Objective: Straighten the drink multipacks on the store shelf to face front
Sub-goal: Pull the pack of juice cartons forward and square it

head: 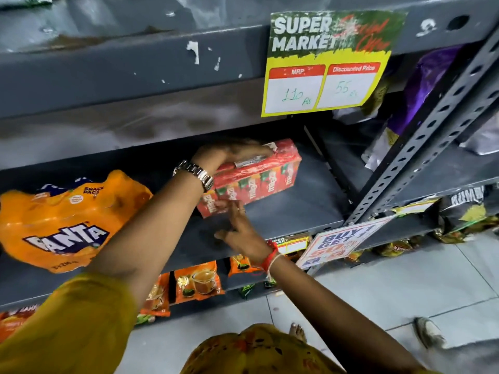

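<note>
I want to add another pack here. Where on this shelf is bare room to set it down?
Bare shelf lies right of the red juice-carton multipack, up to the perforated upright. Leftward is crowded: Fanta multipack, left hand and right hand on the red multipack.

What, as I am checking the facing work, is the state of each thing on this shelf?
red multipack: standing on the shelf, skewed, not facing front.
Fanta pack: slumped at the left, label tilted.
left hand: flat on top of the red multipack.
right hand: fingers touching its near front corner.
price sign: hanging above, top crumpled.
</note>
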Available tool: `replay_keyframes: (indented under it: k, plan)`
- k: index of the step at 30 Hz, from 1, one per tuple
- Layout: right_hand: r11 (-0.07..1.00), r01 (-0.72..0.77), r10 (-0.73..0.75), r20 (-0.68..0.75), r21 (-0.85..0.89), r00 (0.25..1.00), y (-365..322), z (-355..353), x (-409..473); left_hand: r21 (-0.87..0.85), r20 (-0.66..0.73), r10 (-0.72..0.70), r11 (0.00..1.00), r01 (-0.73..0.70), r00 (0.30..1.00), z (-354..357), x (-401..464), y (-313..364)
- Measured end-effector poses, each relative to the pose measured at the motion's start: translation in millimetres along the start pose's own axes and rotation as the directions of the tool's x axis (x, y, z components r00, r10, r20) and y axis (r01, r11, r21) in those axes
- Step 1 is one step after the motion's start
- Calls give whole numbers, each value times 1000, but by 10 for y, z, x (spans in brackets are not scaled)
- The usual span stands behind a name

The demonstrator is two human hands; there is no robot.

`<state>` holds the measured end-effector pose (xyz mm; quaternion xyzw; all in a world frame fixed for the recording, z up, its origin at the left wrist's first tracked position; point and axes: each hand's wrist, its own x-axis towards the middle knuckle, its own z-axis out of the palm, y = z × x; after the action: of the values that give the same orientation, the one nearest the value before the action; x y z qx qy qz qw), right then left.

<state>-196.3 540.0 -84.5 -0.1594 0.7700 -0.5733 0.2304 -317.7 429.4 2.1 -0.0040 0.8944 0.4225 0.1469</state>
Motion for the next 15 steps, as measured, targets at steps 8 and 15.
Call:
replay_keyframes:
  k: [8, 15]
  plan:
    - [895, 215, 143, -708, 391, 692, 175, -700, 35, 305, -548, 252, 948, -90, 798, 282, -392, -127]
    - [929, 125, 126, -617, 347, 776, 229, -1083, 246, -719, -536, -361, 670, -187, 763, 646, -733, -728]
